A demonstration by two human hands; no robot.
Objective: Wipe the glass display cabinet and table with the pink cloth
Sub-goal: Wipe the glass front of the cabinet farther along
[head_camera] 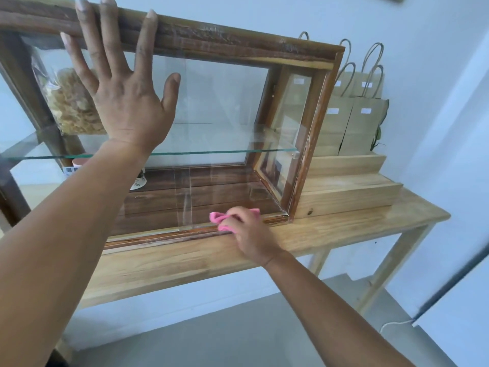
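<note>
The glass display cabinet [238, 41] has a dark wooden frame and stands on a light wooden table [344, 229]. My left hand [124, 94] lies flat with fingers spread against the front glass, fingertips on the top rail. My right hand [248, 234] is closed on the crumpled pink cloth [215, 217] and presses it against the lower right of the front glass, at the bottom rail. A glass shelf [225, 152] crosses the inside of the cabinet.
Inside the cabinet a bag of snacks [71, 107] sits at the upper left and a small cup [139, 182] below the shelf. Several brown paper bags [354, 123] stand on a stepped wooden riser [344, 192] right of the cabinet. A white wall is behind.
</note>
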